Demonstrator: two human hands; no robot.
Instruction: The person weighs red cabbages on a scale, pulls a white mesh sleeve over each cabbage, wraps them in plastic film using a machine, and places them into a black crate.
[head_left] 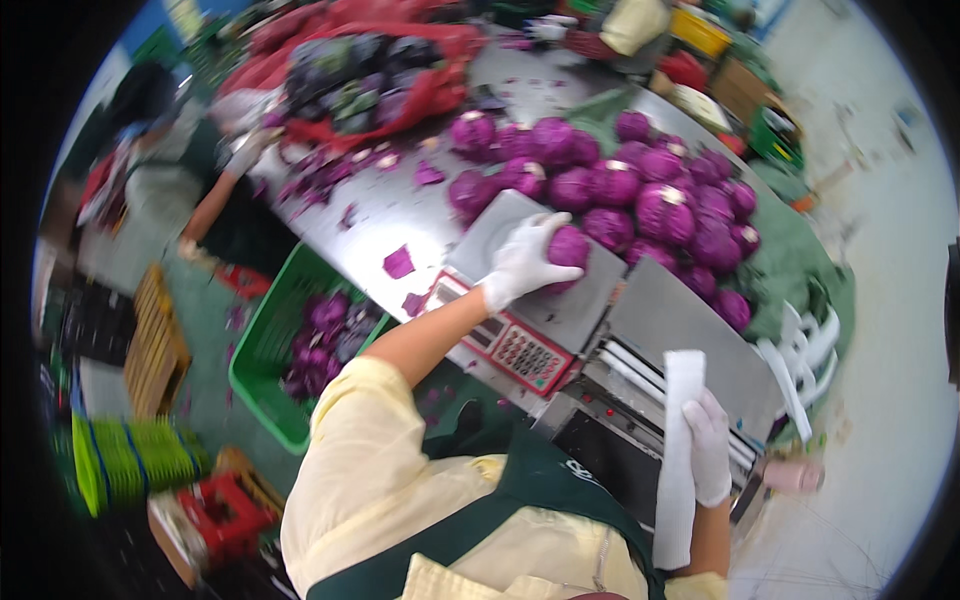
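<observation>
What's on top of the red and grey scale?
The left hand grips a purple cabbage over the grey plate; I can't tell whether it rests there. Hand and cabbage hide part of the plate.

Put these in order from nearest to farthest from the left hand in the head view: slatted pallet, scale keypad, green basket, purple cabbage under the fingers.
From the left hand:
1. Purple cabbage: touching the hand, on its right.
2. Scale keypad: just below the hand in the picture.
3. Green basket: lower left, beside the table.
4. Slatted pallet: far left.
</observation>
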